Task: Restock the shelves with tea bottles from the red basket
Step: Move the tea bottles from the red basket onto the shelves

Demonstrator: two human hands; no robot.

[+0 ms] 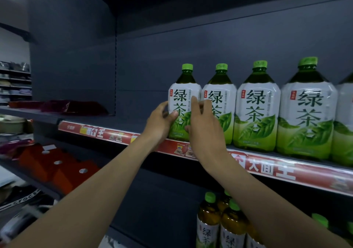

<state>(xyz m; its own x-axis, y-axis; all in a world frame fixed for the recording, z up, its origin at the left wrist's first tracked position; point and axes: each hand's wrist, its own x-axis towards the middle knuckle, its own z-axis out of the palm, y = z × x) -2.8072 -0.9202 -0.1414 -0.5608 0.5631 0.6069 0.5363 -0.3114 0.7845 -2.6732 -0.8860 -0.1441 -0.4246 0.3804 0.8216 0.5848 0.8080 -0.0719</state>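
Leftmost tea bottle (183,102) stood upright on shelf (267,153), touching next bottle (219,102) on right. Gripped by fingers of left hand (162,122) and right hand (203,125).

Upper shelf (286,153): four full large green tea bottles (256,106) plus a fifth cut off far right; lower shelf: about three smaller tea bottles (209,223); two hands (159,122); three orange cartons (63,169) left.
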